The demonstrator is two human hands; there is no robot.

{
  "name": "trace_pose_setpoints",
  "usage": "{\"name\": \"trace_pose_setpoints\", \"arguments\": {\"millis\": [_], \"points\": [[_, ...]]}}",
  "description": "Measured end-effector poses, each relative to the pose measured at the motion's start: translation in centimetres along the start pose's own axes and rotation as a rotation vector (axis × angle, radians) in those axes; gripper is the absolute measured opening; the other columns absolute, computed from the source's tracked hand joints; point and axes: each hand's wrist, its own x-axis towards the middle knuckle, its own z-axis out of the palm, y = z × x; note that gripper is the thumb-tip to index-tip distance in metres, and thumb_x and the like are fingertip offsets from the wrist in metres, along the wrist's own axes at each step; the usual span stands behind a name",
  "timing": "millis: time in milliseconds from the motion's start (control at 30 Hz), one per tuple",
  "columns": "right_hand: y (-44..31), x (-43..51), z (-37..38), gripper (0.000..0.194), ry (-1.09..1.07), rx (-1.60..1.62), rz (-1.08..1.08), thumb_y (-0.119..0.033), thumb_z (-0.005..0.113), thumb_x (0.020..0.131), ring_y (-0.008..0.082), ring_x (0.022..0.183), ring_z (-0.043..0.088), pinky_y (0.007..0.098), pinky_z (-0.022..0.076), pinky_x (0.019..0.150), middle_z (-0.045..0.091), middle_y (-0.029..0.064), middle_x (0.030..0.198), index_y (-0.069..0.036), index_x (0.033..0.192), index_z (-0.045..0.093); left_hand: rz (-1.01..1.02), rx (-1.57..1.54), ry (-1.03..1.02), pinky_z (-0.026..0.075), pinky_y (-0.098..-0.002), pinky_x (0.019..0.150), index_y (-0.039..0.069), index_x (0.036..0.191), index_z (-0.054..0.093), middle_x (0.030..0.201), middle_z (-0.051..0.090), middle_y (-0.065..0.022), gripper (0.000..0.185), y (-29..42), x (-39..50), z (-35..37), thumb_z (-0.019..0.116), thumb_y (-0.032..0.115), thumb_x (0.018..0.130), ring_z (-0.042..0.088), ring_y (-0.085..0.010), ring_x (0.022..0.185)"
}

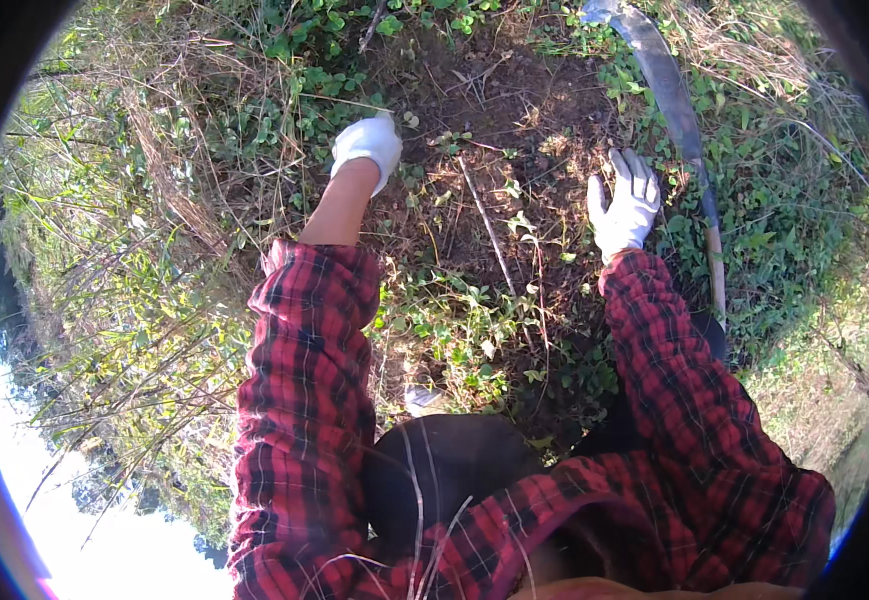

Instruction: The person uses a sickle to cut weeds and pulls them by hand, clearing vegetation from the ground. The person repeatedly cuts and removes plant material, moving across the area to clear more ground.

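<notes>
My left hand (367,152), in a white work glove, is bent into a loose fist at the edge of the leafy plants. Its fingers are hidden, and a thin dry stalk (341,100) crosses just beyond it. Over the bare brown soil (547,90), my right hand (624,202) is spread back upward in a matching glove and holds nothing. Just right of it lies a brush hook or similar cutting tool, with a long curved metal blade (659,75) and a wooden handle (716,259). The handle's lower end reaches my right leg.
Between my hands lies a thin stick (487,221) among dead leaves. Low creeping plants (472,315) grow in front of my dark-clad knee (449,465). Tall dry grass (172,172) stands on the left, with green vines (772,225) on the right.
</notes>
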Motion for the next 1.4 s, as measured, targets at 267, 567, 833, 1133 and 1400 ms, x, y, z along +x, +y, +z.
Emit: {"name": "trace_pose_setpoints", "arguments": {"millis": [267,567,833,1133,1400], "points": [[-0.2,0.3,-0.2,0.045,0.012,-0.004,0.04,-0.033,0.063,0.076,0.0271,0.117,0.043,0.0437,0.0304,0.1,0.049,0.0052,0.123,-0.014,0.115,0.053,0.391,-0.099,-0.573,0.05,-0.0445,0.072,0.002,0.113,0.048,0.091,0.063,-0.0206,0.036,3.7,-23.2,11.0,0.042,0.028,0.089,0.063,-0.034,0.083],[-0.6,0.5,0.1,0.047,0.007,-0.016,-0.007,-0.029,0.065,0.077,0.0271,0.115,0.044,0.0441,0.0327,0.098,0.049,0.0077,0.123,-0.013,0.119,0.052,0.178,0.047,0.188,0.053,-0.0374,0.076,0.008,0.142,0.018,0.144,0.027,-0.0155,0.083,2.6,-6.2,-3.0,0.044,0.062,0.083,0.061,-0.0303,0.099],[-0.5,0.4,-0.6,0.045,-0.035,0.01,0.012,-0.026,0.065,0.076,0.0293,0.114,0.044,0.0446,0.0322,0.098,0.049,0.0101,0.122,-0.011,0.116,0.052,-0.194,0.236,0.032,0.045,-0.0435,0.087,0.003,0.125,0.043,0.117,0.054,-0.0228,0.059,-10.8,8.3,-6.8,0.05,0.047,0.086,0.055,-0.0371,0.105],[-0.2,0.5,-0.5,0.047,-0.03,-0.01,0.019,-0.027,0.064,0.076,0.0288,0.116,0.043,0.0444,0.0312,0.099,0.049,0.0099,0.123,-0.012,0.118,0.051,-0.068,0.037,0.091,0.046,-0.0435,0.083,0.009,0.108,0.059,0.104,0.061,-0.0169,0.037,-5.7,3.4,-3.6,0.044,0.036,0.086,0.058,-0.0349,0.097],[-0.1,0.2,-0.3,0.046,0.034,0.006,0.026,-0.031,0.064,0.077,0.0272,0.116,0.043,0.0428,0.0321,0.098,0.049,0.0063,0.123,-0.016,0.118,0.053,-0.516,0.054,-0.184,0.049,-0.0434,0.075,0.006,0.101,0.061,0.092,0.065,-0.0166,0.034,-20.2,-23.8,10.1,0.05,0.034,0.085,0.063,-0.0339,0.085]]}}
